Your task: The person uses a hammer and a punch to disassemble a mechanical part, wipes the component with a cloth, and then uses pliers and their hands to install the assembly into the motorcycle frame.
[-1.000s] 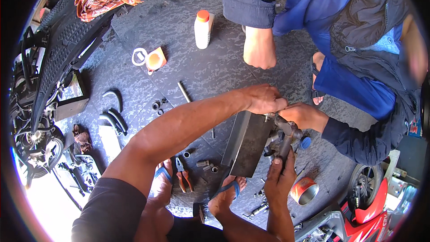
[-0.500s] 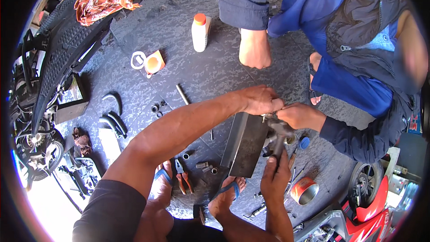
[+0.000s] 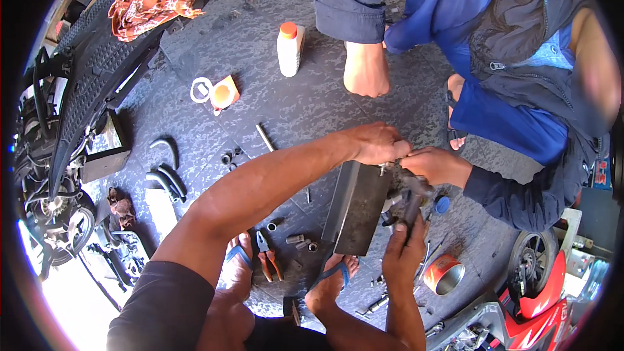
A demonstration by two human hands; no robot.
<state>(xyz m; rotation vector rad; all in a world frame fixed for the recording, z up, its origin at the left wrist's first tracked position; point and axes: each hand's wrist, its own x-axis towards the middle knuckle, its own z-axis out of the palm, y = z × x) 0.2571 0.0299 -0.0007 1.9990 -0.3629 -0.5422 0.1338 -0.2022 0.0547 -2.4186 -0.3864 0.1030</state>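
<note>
My left hand (image 3: 381, 145) is closed at the upper end of a dark metal block (image 3: 355, 208), on something I cannot make out. A co-worker's hand (image 3: 437, 168) is right beside its fingertips. My right hand (image 3: 403, 250) grips a grey metal tool (image 3: 413, 207) with a thick cylindrical head, blurred, just right of the block. Small metal fittings lie behind and under this tool, partly hidden. A blue cap (image 3: 442, 205) is to the right.
The co-worker sits opposite, other fist (image 3: 365, 75) near a white bottle (image 3: 290, 52). Pliers (image 3: 266, 260), hoses (image 3: 166, 179), sockets and an open can (image 3: 444, 276) lie on the floor (image 3: 292, 110). Motorcycle parts line the left; a red motorcycle (image 3: 539, 312) is lower right.
The tool in my right hand has shifted slightly and turned blurred since a second ago. My left hand remains closed by the block's upper end, beside the co-worker's hand.
</note>
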